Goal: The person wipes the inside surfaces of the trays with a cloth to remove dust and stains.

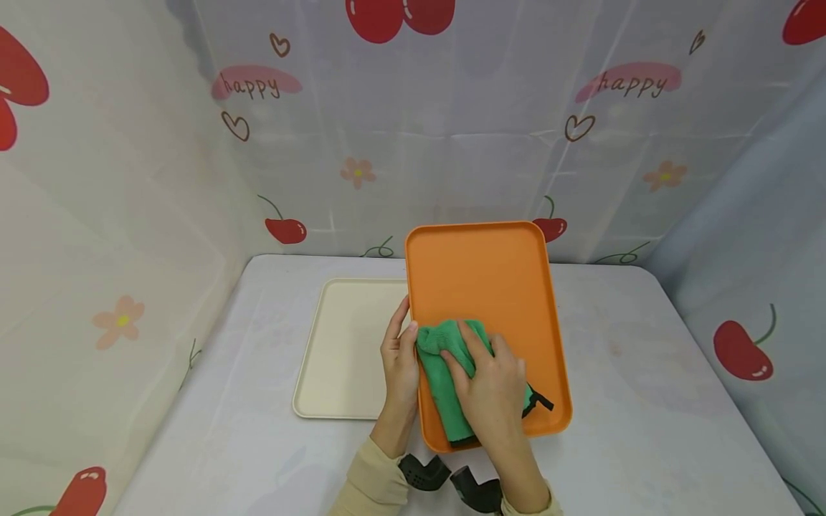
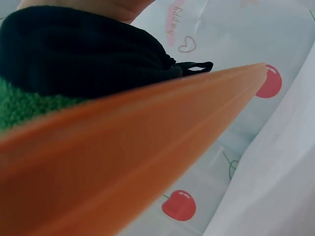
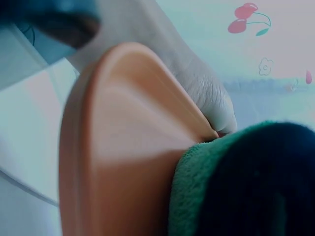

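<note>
An orange tray [image 1: 477, 276] is held tilted up, its far end raised above the table. My left hand [image 1: 399, 369] grips its left rim, thumb at the edge and the other fingers partly hidden behind. On the tray's inner face lies a fluffy green cloth [image 1: 445, 394], bunched at the top, with a black back and a small black loop [image 1: 540, 398]. My right hand [image 1: 493, 383] holds this cloth against the tray, thumb and fingers spread over the folds. In the left wrist view the cloth's black side [image 2: 83, 49] shows above the tray rim [image 2: 147, 128].
A cream tray [image 1: 351, 351] lies flat on the white table [image 1: 645, 373], partly covered by the orange tray and left hand. Black wrist cameras [image 1: 426, 473] sit near the forearms. Cherry-printed curtains [image 1: 452, 165] enclose the table at the back and sides.
</note>
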Demonstrator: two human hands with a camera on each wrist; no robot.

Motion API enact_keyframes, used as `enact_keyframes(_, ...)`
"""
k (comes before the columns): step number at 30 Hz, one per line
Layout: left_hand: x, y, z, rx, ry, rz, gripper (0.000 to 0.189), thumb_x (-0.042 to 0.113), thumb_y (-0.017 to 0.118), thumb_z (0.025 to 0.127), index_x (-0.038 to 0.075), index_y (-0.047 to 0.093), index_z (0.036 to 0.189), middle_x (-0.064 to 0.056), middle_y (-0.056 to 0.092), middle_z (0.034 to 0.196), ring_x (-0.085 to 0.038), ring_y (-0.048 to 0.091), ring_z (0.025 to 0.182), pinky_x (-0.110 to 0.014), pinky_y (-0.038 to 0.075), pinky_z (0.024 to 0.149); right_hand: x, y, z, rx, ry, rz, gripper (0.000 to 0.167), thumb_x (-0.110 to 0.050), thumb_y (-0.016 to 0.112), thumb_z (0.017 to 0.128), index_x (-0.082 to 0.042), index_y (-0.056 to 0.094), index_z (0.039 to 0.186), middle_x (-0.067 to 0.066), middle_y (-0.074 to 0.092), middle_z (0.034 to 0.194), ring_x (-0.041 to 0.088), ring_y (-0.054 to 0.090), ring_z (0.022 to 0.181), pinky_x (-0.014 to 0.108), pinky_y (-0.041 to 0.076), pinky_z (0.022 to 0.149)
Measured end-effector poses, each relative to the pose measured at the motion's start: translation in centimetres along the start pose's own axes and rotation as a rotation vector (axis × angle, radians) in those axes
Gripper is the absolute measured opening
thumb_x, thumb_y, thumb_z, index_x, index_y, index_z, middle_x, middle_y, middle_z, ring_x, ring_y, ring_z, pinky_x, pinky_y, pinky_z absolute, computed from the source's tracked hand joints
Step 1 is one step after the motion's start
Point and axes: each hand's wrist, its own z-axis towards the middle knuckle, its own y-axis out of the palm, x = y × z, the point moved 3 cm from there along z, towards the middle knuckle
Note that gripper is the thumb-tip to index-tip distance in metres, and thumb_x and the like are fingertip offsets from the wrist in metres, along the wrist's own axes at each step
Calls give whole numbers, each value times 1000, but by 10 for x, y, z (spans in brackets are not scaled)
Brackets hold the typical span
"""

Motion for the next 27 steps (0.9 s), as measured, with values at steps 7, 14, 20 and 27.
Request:
enact_keyframes(7,0,2,-1,-6,-1,-3,46,16,43,103,12,40,149,-8,53,144,-13,59,121,-25,52,97,7,-2,1,0,19,13,50,-28,82,77,-11,70,122,18,64,86,28,58,71,39,39,57)
enact_keyframes(14,2,2,-1,9,-10,10,46,18,43,103,13,40,149,-10,51,145,-15,61,119,-27,53,96,16,-5,3,-8,71,27,47,-26,81,79,-9,70,121,19,63,85,28,57,68,42,40,58)
enact_keyframes(20,3,-2,0,30,-29,11,45,18,43,103,15,41,148,-11,57,139,-16,66,111,-30,56,92,29,-12,6,-10,147,22,46,-25,79,81,-9,69,123,20,61,83,29,53,63,40,37,56)
enact_keyframes(27,4,-5,1,47,-49,26,45,19,45,103,18,43,148,-7,65,125,-14,69,96,-29,59,80,52,-22,11,-61,282,-3,45,-27,74,87,-10,66,127,24,62,92,36,58,77,49,41,63)
